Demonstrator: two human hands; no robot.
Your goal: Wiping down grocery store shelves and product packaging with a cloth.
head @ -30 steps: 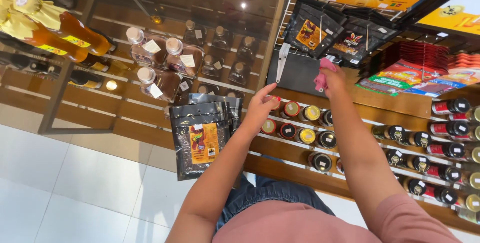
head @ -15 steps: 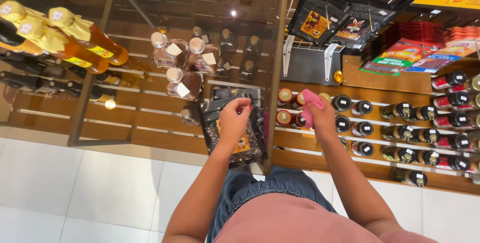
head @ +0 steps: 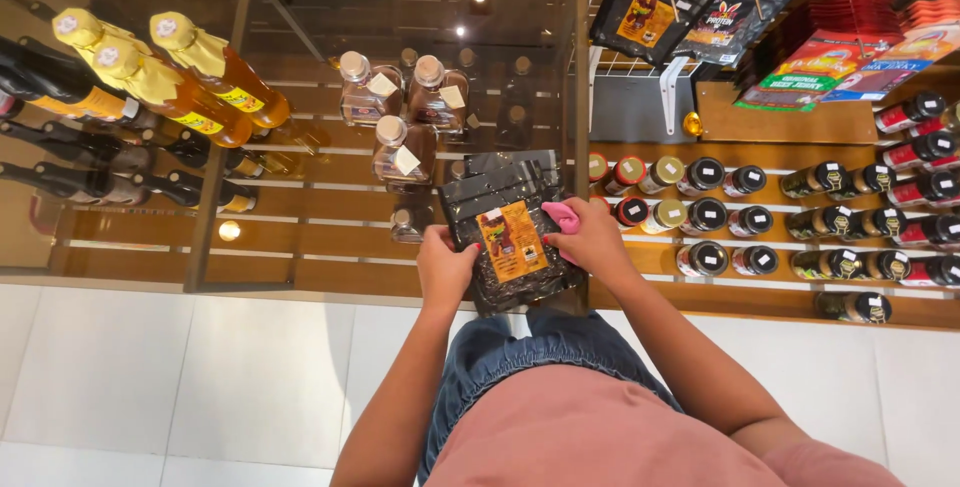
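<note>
Both hands are gripping the black pouch [head: 508, 237] out in front of the wooden shelf [head: 640, 292]: left hand [head: 445, 267] on its left edge, right hand [head: 595, 242] on its right edge, also pinching a pink cloth [head: 562, 217]. Pouch is off the shelf, not yet placed. Jars [head: 705, 215] are sitting just beside it.

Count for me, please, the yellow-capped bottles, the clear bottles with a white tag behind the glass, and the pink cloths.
Yellow-capped bottles: 3
Clear bottles with a white tag: 3
Pink cloth, tucked in the right hand: 1
Total: 7
Not counted: the black pouches, a stack gripped by the left hand and the right hand.
</note>
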